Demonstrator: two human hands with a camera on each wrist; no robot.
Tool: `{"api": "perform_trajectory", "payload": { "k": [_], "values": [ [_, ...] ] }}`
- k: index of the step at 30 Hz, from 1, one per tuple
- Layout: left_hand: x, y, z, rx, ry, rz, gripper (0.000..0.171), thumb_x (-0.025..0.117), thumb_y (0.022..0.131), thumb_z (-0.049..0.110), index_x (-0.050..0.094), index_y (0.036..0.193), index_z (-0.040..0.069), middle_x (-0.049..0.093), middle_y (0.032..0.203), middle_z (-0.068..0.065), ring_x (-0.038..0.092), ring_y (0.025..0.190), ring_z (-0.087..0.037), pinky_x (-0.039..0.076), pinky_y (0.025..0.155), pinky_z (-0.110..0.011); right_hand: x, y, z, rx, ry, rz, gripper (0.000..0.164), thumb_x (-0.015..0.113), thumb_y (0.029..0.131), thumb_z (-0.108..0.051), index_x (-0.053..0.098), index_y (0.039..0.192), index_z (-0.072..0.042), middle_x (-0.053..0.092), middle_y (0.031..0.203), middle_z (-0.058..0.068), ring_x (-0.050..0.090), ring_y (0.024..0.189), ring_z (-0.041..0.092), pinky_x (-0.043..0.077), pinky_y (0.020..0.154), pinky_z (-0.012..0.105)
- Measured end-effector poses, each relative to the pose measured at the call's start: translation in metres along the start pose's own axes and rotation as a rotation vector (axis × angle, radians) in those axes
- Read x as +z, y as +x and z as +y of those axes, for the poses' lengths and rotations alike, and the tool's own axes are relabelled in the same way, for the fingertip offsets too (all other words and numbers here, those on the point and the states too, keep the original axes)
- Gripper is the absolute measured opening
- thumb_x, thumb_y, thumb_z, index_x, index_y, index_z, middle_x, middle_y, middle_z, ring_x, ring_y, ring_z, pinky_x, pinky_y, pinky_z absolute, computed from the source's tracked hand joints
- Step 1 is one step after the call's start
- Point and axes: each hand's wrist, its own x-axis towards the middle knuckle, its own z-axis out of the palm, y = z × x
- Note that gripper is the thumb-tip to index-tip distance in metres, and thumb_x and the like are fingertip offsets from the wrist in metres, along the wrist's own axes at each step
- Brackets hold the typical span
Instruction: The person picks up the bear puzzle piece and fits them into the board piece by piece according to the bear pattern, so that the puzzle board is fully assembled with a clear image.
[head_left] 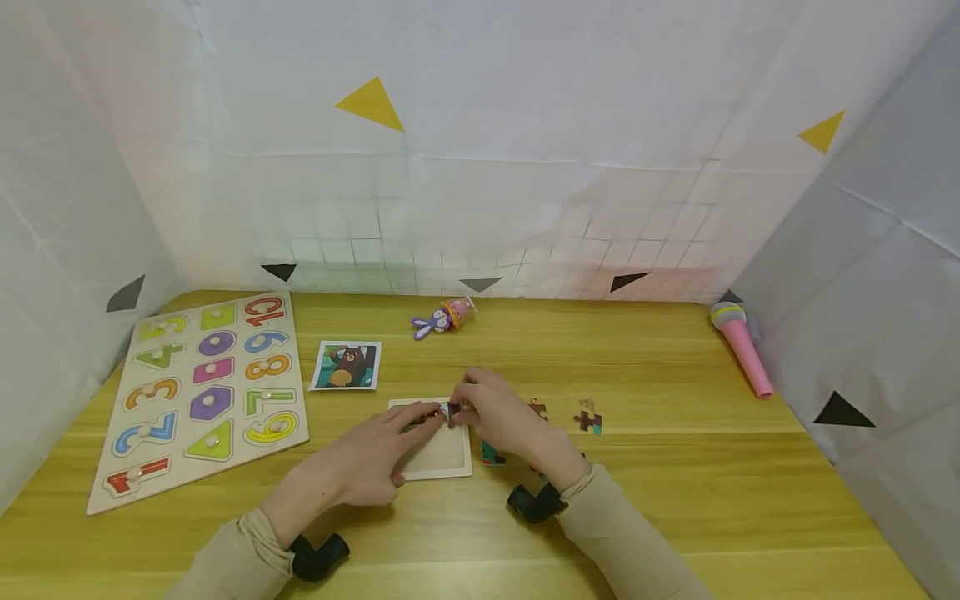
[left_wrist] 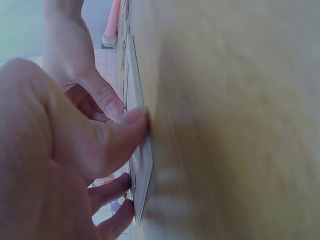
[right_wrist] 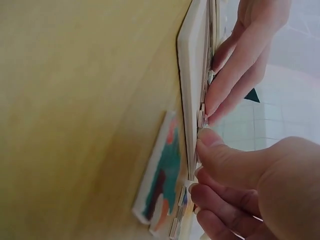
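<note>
A small wooden puzzle tray point(head_left: 432, 477) lies on the table, with a few jigsaw pieces along its far edge. My left hand point(head_left: 367, 458) reaches over it from the left, its extended fingertips pressing on pieces there; in the left wrist view the thumb is at the tray's near side. At the far right corner, my right hand point(head_left: 498, 412) pinches a jigsaw piece point(head_left: 453, 410) between thumb and fingers, mostly covered by them. In the right wrist view, a teal and brown jigsaw piece point(right_wrist: 167, 172) lies beside the tray.
Loose jigsaw pieces point(head_left: 588, 420) are scattered right of the tray, some behind the right forearm. A bear picture card point(head_left: 348, 367) lies at the back left. Farther left is a number-and-shape board point(head_left: 177, 404). A purple bunny toy point(head_left: 441, 320) and pink microphone point(head_left: 746, 354) lie farther back.
</note>
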Motion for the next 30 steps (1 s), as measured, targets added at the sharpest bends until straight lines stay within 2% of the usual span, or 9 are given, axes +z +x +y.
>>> {"api": "perform_trajectory", "payload": {
  "k": [6, 25, 30],
  "values": [
    [0.0006, 0.0002, 0.0004, 0.006, 0.003, -0.013, 0.084, 0.063, 0.083, 0.008, 0.028, 0.159, 0.012, 0.024, 0.166, -0.003, 0.024, 0.151, -0.03, 0.031, 0.118, -0.054, -0.0003, 0.0002, 0.0008, 0.009, 0.031, -0.004, 0.009, 0.072, 0.092, -0.013, 0.077, 0.099, -0.009, 0.059, 0.092, 0.003, 0.052, 0.079, 0.013, 0.046, 0.068, 0.026],
    [-0.0004, 0.0032, 0.0048, -0.018, 0.005, -0.013, 0.083, 0.066, 0.082, 0.011, 0.031, 0.158, 0.012, 0.028, 0.164, -0.004, 0.027, 0.15, -0.032, 0.031, 0.117, -0.056, -0.0025, 0.0006, 0.002, 0.086, 0.087, -0.015, 0.012, 0.074, 0.09, -0.015, 0.081, 0.099, -0.009, 0.058, 0.084, -0.002, 0.051, 0.069, 0.008, 0.045, 0.058, 0.021],
    [-0.0009, 0.0037, 0.0047, -0.02, -0.002, -0.007, 0.084, 0.066, 0.082, 0.01, 0.031, 0.158, 0.013, 0.03, 0.164, -0.003, 0.027, 0.149, -0.031, 0.033, 0.115, -0.057, -0.0032, 0.0009, 0.004, 0.069, 0.082, -0.019, 0.014, 0.074, 0.09, -0.011, 0.08, 0.102, -0.007, 0.059, 0.085, 0.0, 0.051, 0.068, 0.008, 0.044, 0.057, 0.021]
  ]
}}
